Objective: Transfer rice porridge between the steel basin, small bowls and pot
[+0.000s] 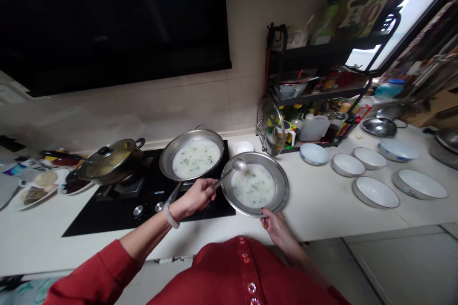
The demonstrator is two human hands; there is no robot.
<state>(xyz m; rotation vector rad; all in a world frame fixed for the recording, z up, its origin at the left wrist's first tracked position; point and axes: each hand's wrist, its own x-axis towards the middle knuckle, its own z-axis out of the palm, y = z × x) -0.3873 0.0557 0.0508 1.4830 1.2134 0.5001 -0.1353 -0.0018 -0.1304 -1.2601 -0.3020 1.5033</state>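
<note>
My left hand (196,197) is closed around the handle of a metal ladle (239,165). The ladle's bowl is over the left part of a wide steel bowl (282,182), which holds white soup (255,188) with green bits. My right hand (277,229) grips the near rim of that steel bowl, thumb on top and fingers partly hidden beneath. To the left, a steel wok (166,162) on the stove contains more of the same white soup; its long handle (174,193) points toward me, partly behind my left wrist.
A lidded pot (110,164) sits on the left of the black gas stove (103,209). Near the wall are a small white bowl (243,147) and an upright glass lid (271,126). Several bowls (376,192) stand on the right of the counter, below a black spice rack (327,95).
</note>
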